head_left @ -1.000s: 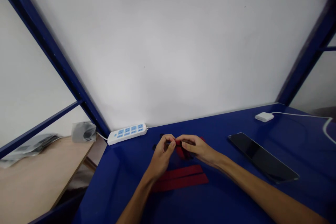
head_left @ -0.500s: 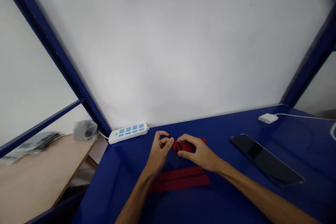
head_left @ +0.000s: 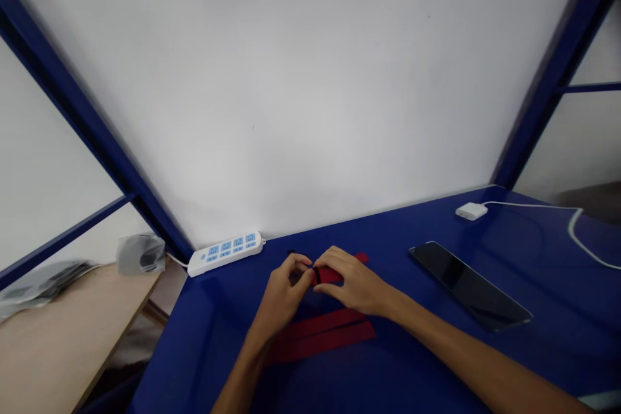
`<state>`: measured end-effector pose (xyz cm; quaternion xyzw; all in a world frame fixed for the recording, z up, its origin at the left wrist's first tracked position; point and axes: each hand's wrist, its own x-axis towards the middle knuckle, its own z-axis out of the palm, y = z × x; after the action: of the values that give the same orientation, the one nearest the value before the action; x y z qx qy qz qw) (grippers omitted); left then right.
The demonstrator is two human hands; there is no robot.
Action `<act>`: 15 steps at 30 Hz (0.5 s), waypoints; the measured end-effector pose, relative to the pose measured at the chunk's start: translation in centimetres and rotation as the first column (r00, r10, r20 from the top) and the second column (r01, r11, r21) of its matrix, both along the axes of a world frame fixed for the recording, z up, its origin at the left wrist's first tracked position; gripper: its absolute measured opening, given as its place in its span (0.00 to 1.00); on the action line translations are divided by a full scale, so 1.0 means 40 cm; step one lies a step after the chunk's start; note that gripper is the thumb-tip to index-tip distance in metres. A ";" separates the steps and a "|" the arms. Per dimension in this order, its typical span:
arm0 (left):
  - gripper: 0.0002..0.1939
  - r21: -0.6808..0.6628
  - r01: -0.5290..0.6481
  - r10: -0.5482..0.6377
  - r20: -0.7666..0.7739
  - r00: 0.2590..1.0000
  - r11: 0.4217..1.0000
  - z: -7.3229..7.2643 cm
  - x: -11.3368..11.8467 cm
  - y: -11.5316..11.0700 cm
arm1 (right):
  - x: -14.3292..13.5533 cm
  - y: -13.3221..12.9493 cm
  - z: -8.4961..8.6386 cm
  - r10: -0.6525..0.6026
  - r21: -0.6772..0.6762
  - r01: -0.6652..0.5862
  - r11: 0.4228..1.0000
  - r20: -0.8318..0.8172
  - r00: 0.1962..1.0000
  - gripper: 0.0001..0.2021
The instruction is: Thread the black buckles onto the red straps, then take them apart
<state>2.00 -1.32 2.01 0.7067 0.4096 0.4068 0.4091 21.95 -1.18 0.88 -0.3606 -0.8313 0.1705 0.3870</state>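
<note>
My left hand and right hand pinch the red strap; uneven finger pressure could twist it askew.

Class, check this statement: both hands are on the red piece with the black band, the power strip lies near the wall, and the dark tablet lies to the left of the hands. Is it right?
Not quite: the head view shows the dark tablet to the right of the hands. The rest stands.

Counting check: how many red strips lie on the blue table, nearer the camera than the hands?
2: a far strip and a near strip alongside. Others may be hidden under the left forearm.
</note>
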 end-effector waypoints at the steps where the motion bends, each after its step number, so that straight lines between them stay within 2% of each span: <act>1: 0.10 0.005 -0.019 0.019 0.007 1.000 1.000 -0.004 0.003 -0.002 | 0.000 0.000 0.000 -0.001 0.020 0.000 1.000 0.021 1.000 0.13; 4: 0.10 0.008 -0.040 0.040 0.024 0.999 0.999 -0.011 0.010 -0.007 | -0.002 -0.003 0.001 0.008 0.075 -0.014 0.997 0.088 0.996 0.12; 10: 0.12 -0.023 0.039 -0.037 0.077 0.996 0.999 -0.010 0.017 -0.010 | -0.006 -0.016 0.006 -0.016 0.175 -0.023 0.984 0.214 0.977 0.09; 15: 0.15 -0.074 0.073 -0.054 0.234 0.971 0.995 -0.026 0.024 -0.001 | -0.012 -0.025 0.016 0.009 0.141 -0.033 0.989 0.167 0.986 0.07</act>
<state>2.96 -1.37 0.95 0.6499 0.3525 0.4558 0.4955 21.48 -2.18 1.52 -0.3359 -0.8745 0.0838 0.3397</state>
